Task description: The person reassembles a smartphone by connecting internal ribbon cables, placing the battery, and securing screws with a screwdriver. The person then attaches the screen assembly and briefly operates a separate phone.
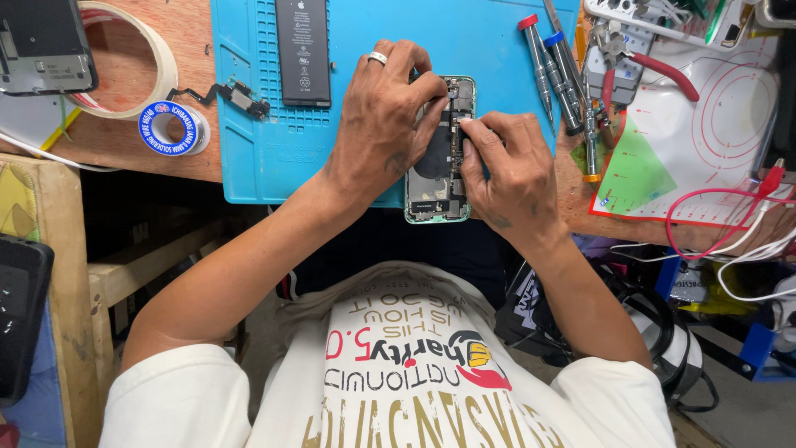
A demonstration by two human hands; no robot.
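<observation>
Disassembly looked well along: battery lay removed on the mat; both hands' fingers pinched parts inside the opened phone.

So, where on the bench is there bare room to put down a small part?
The blue rubber work mat is bare between the black flat battery and the red- and blue-capped screwdrivers, and along its left strip. It is crowded right of the screwdrivers and around the opened green phone under both hands.
</observation>
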